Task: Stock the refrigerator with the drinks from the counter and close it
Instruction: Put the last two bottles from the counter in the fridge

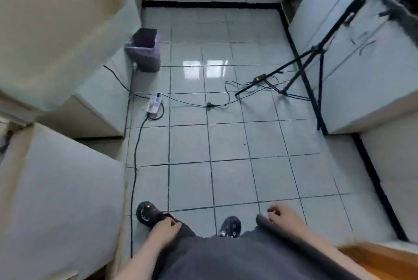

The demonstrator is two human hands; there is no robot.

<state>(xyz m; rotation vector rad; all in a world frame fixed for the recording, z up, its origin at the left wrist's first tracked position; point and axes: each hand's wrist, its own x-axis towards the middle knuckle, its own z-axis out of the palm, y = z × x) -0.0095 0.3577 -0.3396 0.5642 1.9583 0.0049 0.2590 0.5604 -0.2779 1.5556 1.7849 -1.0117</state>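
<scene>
View down onto a tiled floor (226,144): left hand (165,226) and right hand (282,214) hang loosely curled beside dark trousers (226,257); purple bin (144,53), power strip (154,103) and tripod (319,48) lie beyond.

purple bin (144,51): sitting against the left side, far end of the floor
power strip (154,103): lying on the tiles a bit nearer than the bin, cords plugged in
black cable (135,157): running from the strip down the left edge
tripod (317,49): standing on the right, legs spread wide
floor (226,144): shining, catching a bright reflection mid-room
</scene>
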